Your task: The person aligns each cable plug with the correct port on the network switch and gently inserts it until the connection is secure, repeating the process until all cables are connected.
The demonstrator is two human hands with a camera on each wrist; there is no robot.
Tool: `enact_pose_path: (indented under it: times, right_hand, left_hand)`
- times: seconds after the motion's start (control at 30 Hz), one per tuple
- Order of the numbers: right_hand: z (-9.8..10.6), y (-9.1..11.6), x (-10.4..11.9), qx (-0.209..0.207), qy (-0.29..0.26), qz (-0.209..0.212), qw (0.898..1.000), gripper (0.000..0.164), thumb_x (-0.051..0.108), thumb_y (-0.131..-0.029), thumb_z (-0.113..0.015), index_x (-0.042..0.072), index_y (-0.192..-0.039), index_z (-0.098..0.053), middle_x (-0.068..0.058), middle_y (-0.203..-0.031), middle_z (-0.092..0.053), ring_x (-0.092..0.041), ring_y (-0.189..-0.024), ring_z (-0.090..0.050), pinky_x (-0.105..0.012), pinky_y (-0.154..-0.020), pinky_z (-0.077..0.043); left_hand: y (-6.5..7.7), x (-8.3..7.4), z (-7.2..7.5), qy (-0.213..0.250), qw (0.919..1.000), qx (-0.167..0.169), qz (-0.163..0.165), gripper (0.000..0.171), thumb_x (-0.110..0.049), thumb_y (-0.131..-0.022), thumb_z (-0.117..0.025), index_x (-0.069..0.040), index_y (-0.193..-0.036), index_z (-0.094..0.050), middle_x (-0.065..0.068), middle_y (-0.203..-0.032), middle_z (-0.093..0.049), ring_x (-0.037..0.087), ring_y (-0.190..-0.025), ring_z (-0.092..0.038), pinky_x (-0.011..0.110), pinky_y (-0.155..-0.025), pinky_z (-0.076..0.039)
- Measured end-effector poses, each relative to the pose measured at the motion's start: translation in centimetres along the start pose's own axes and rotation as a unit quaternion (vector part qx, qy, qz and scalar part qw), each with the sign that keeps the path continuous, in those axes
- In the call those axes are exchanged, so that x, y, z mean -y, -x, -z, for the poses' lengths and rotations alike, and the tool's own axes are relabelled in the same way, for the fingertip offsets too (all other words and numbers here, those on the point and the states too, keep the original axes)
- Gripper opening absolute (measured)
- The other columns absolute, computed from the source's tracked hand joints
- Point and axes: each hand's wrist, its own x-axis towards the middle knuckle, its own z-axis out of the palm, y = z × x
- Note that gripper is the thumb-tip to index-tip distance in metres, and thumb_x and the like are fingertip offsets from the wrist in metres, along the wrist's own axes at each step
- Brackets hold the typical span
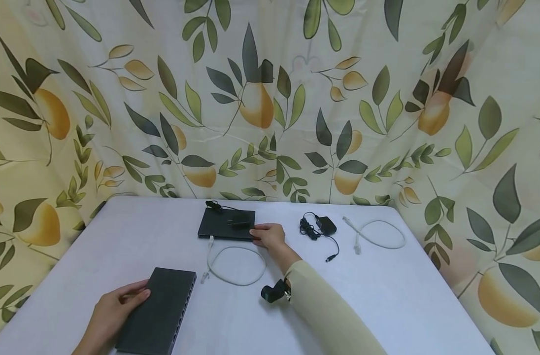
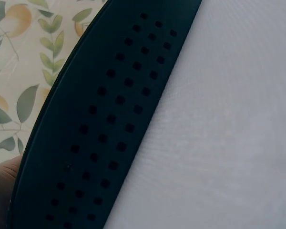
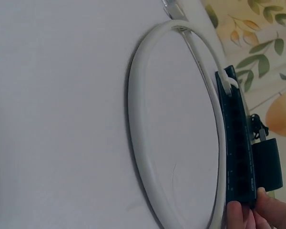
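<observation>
My left hand (image 1: 112, 311) grips the left edge of a flat black box (image 1: 165, 305), a network switch by its look, at the front left. Square vent holes on the box's side (image 2: 117, 109) fill much of the left wrist view. At the back of the table, my right hand (image 1: 272, 239) pinches the right front corner of a smaller black network switch (image 1: 212, 224). A black power adapter (image 3: 268, 164) lies on top of that switch. One end of a white network cable (image 1: 240, 284) is in a port at the switch's left front; its loop lies before it.
Right of my right hand lie another black power adapter (image 1: 326, 225) with its bundled cord and a second white network cable (image 1: 385, 246). All rest on a white-covered table (image 1: 341, 305). A leaf-and-fruit patterned curtain (image 1: 296, 148) hangs behind and at both sides.
</observation>
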Motion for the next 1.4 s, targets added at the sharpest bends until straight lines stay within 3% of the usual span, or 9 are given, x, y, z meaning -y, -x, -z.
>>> enact_pose_path:
  times: [0.3, 0.77, 1.07, 1.4]
  right_hand:
    - [-2.5, -0.5, 0.4, 0.006, -0.007, 0.008, 1.0, 0.026, 0.0, -0.084, -0.075, -0.005, -0.109, -0.07, -0.02, -0.106, -0.069, -0.014, -0.069, -0.069, -0.026, -0.068, -0.06]
    - [-6.1, -0.3, 1.0, 0.002, 0.017, 0.011, 1.0, 0.023, 0.0, -0.082, -0.077, -0.005, -0.104, -0.071, -0.019, -0.104, -0.07, -0.021, -0.076, -0.073, -0.026, -0.067, -0.06]
    - [-8.1, -0.4, 1.5, 0.007, 0.026, -0.007, 1.0, 0.022, 0.001, -0.082, -0.077, -0.002, -0.103, -0.072, -0.016, -0.103, -0.068, -0.015, -0.071, -0.068, -0.024, -0.066, -0.059]
    - [-9.9, -1.4, 1.2, 0.02, 0.042, -0.004, 0.999, 0.023, 0.002, -0.082, -0.078, -0.002, -0.104, -0.072, -0.015, -0.099, -0.07, -0.019, -0.07, -0.072, -0.025, -0.063, -0.059]
  left_hand:
    - [-0.1, -0.3, 0.2, -0.038, 0.9991, -0.011, -0.017, 0.072, -0.053, -0.085, -0.071, -0.003, -0.134, -0.059, 0.018, -0.116, -0.07, 0.014, -0.084, -0.065, 0.026, -0.061, -0.049]
    - [-0.2, -0.2, 0.0, -0.037, 0.999, -0.02, -0.013, 0.072, -0.054, -0.083, -0.072, -0.003, -0.133, -0.061, 0.019, -0.116, -0.07, 0.016, -0.086, -0.067, 0.026, -0.062, -0.05]
    - [0.0, 0.0, -0.1, -0.02, 0.9995, -0.023, -0.007, 0.072, -0.053, -0.083, -0.073, -0.002, -0.133, -0.06, 0.019, -0.116, -0.07, 0.013, -0.083, -0.066, 0.026, -0.061, -0.051]
    - [-0.3, 0.1, -0.1, -0.041, 0.9985, -0.028, -0.022, 0.068, -0.053, -0.085, -0.072, -0.004, -0.132, -0.062, 0.015, -0.114, -0.071, 0.018, -0.089, -0.068, 0.026, -0.065, -0.052]
